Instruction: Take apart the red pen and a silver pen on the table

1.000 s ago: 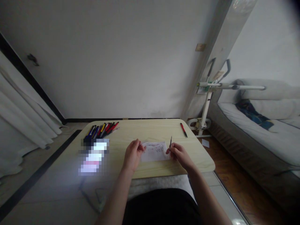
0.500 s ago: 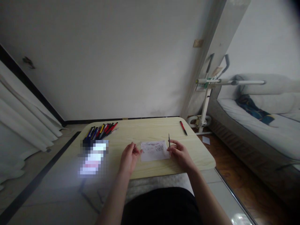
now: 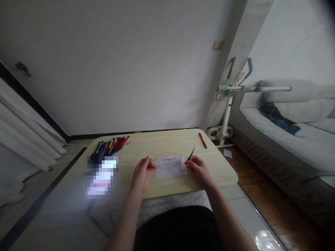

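Note:
A white sheet of paper with dark scribbled marks along its upper part lies on the pale wooden table. My right hand is at the paper's right edge, closed on a thin dark pen whose narrow end points up and away to the right. At the left edge of the paper is my left hand, fingers curled with the thumb pressed to them. Whatever sits between those fingers is too small to make out.
Several pens and markers lie bunched at the table's back left, beside a bright pixelated patch. A red and black pen rests at the back right. White exercise equipment and a bed stand to the right.
The pen in my right hand has tipped from upright to slanting rightward. The whole view has shifted slightly; my left hand keeps its place by the paper.

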The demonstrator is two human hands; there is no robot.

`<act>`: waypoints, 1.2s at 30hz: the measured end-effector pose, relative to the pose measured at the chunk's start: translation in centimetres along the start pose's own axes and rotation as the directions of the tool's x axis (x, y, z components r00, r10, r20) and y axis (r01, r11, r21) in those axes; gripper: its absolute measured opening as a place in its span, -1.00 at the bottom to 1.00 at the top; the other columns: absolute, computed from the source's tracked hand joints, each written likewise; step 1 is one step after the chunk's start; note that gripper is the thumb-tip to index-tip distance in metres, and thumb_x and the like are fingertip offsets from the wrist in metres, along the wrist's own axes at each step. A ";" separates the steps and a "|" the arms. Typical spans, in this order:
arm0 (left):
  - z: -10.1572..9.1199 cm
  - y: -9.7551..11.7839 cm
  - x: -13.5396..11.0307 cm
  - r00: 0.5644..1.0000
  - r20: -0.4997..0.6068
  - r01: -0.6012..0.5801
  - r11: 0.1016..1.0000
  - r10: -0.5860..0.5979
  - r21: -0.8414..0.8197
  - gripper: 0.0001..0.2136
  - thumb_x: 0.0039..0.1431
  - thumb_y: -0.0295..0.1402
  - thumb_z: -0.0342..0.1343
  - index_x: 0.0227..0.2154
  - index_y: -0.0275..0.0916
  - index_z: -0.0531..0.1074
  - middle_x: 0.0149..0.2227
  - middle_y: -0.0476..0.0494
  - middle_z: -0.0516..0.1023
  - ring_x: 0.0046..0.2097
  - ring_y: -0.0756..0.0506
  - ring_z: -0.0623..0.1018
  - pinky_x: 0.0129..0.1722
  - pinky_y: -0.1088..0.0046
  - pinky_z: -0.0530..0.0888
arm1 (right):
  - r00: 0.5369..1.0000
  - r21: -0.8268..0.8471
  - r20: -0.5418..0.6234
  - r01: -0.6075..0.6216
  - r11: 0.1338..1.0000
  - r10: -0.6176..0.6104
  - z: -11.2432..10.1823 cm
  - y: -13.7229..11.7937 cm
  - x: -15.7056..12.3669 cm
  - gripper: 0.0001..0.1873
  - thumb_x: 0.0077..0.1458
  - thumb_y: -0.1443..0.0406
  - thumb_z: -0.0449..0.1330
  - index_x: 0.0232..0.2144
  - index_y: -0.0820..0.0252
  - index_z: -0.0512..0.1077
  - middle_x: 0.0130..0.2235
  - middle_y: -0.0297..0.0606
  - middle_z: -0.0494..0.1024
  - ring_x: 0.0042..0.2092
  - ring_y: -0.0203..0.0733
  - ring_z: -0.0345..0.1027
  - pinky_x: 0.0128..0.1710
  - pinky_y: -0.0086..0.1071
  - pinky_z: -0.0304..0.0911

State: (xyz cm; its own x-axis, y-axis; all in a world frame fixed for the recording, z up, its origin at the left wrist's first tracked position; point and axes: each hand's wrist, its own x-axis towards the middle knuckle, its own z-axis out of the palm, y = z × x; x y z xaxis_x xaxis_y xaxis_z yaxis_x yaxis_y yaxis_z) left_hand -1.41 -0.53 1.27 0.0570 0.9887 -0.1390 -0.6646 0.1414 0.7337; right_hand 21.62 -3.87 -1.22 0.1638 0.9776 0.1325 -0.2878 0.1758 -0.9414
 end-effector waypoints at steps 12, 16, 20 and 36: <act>1.6 -0.5 -1.1 0.995 0.054 0.079 0.997 -0.081 0.025 -0.82 -0.10 -0.33 0.22 -0.53 -0.32 0.35 -0.62 0.07 0.39 -0.53 0.08 0.40 -0.22 0.23 0.43 | 0.997 -0.029 -0.066 0.028 0.999 -0.030 0.2 0.0 0.0 -0.86 -0.14 0.31 0.25 -0.54 0.19 0.32 -0.50 -0.39 0.40 -0.45 -0.36 0.22 -0.42 -0.46 0.14; 1.0 -0.4 -2.3 0.980 0.118 0.150 0.985 -0.159 0.080 -0.83 -0.06 -0.33 0.19 -0.52 -0.31 0.35 -0.61 0.05 0.40 -0.52 0.07 0.41 -0.19 0.20 0.42 | 0.990 0.023 -0.136 -0.040 0.999 0.043 0.9 -1.3 -1.7 -0.80 -0.16 0.25 0.25 -0.52 0.18 0.28 -0.47 -0.38 0.40 -0.40 -0.29 0.30 -0.38 -0.38 0.23; 0.5 -0.5 -2.5 0.983 0.092 0.157 0.987 -0.161 0.045 -0.86 -0.04 -0.35 0.17 -0.52 -0.30 0.35 -0.62 0.07 0.40 -0.52 0.08 0.41 -0.15 0.16 0.41 | 0.992 -0.147 0.032 -0.119 0.982 0.125 1.4 -2.4 -4.0 -0.79 -0.13 0.23 0.24 -0.50 0.18 0.27 -0.48 -0.36 0.40 -0.40 -0.26 0.30 -0.37 -0.36 0.23; -0.5 -0.1 -2.5 0.973 0.115 0.206 0.978 -0.201 -0.035 -0.86 -0.02 -0.35 0.16 -0.53 -0.31 0.36 -0.64 0.06 0.40 -0.53 0.08 0.41 -0.12 0.14 0.41 | 0.991 -0.237 0.070 -0.098 0.966 0.117 0.8 -2.5 -4.5 -0.81 -0.07 0.24 0.20 -0.50 0.17 0.24 -0.48 -0.33 0.44 -0.38 -0.24 0.31 -0.39 -0.41 0.16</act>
State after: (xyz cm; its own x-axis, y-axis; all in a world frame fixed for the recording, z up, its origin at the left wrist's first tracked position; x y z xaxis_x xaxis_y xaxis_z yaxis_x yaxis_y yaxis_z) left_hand -1.87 -3.05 1.16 0.2748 0.9392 -0.2058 -0.6645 0.3402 0.6654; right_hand 20.80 -8.66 0.77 0.0621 0.9972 0.0426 -0.0702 0.0469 -0.9964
